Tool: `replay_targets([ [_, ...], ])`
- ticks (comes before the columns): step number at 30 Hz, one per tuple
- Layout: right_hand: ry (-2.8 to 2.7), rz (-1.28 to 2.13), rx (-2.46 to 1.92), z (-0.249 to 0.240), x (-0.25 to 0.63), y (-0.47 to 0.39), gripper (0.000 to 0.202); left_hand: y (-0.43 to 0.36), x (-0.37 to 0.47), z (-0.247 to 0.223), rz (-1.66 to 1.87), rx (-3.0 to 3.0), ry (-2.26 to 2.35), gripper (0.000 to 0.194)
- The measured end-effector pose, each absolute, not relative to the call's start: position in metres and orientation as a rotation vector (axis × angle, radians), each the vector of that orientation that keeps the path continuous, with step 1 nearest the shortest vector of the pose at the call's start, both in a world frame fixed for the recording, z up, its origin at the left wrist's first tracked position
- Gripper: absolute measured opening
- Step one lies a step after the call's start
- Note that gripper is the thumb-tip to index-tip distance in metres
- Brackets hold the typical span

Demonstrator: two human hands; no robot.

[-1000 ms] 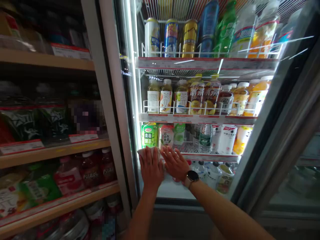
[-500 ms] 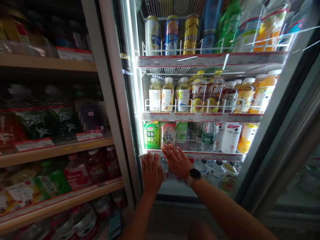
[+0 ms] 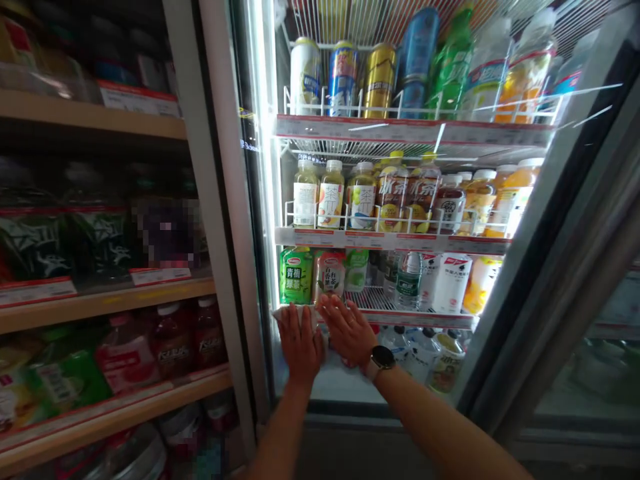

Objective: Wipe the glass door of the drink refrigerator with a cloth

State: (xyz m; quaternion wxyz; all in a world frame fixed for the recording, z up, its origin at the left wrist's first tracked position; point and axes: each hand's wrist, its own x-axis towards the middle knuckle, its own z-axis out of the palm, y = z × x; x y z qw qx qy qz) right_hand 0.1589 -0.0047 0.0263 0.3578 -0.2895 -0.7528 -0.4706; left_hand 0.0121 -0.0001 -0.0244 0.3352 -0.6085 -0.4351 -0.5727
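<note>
My left hand (image 3: 301, 343) lies flat with fingers stretched over a whitish cloth (image 3: 314, 319), pressing it against the glass door (image 3: 345, 387) of a lit drinks cooler. Edges of the cloth show around its fingertips. To its right, my right hand (image 3: 347, 330) is also laid flat at the glass, fingers extended and a dark-faced watch (image 3: 383, 357) on the wrist. Whether cloth lies beneath the right palm is hidden. Behind the glass, just above the hands, stand a green tea carton (image 3: 296, 277) and a red drink carton (image 3: 330, 273).
Inside the cooler, wire shelves carry cans (image 3: 379, 80), tea bottles (image 3: 362, 195) and a water bottle (image 3: 409, 277). The metal door frame (image 3: 215, 167) runs along the left. Wooden shelves (image 3: 115, 300) with packaged drinks stand further left. A dark frame (image 3: 530, 267) slants at right.
The view has shifted slightly, so the shelves sit a little lower and further left. Both hands remain flat at nearly the same spot on the door, the cloth still under the left.
</note>
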Motion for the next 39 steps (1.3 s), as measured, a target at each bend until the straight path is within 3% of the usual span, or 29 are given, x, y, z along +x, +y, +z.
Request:
replay_targets([
  [7, -1.962, -1.174, -0.737, 0.022, 0.161, -0.001, 0.058, -0.005, 0.026, -0.021, -1.602, -1.615, -1.232, 0.066],
  [13, -2.055, -1.023, -0.729, 0.028, 0.164, -0.012, 0.059, -0.018, 0.013, -0.011, -1.551, -1.996, -1.110, 0.071],
  [21, -2.052, -0.852, -0.755, 0.030, 0.142, -0.043, 0.062, -0.033, 0.031, 0.007, -2.006, -2.268, -0.878, 0.082],
  [25, -2.076, -0.908, -0.807, 0.057, 0.137, -0.036, 0.061, -0.023, 0.014, 0.010, -2.005, -1.920, -0.951, 0.080],
  [32, -2.026, -0.993, -0.870, 0.124, 0.119, -0.013, 0.072, 0.018, -0.020, -0.002, -1.661, -1.501, -1.288, 0.064],
  [35, -2.106, -1.120, -0.768, 0.110, 0.130, -0.005, 0.062, 0.021, -0.018, -0.007, -1.671, -1.491, -1.297, 0.063],
  [39, -2.351, -1.170, -0.531, 0.047, 0.172, -0.010, 0.060, 0.019, -0.018, -0.009, -1.652, -1.503, -1.280, 0.063],
])
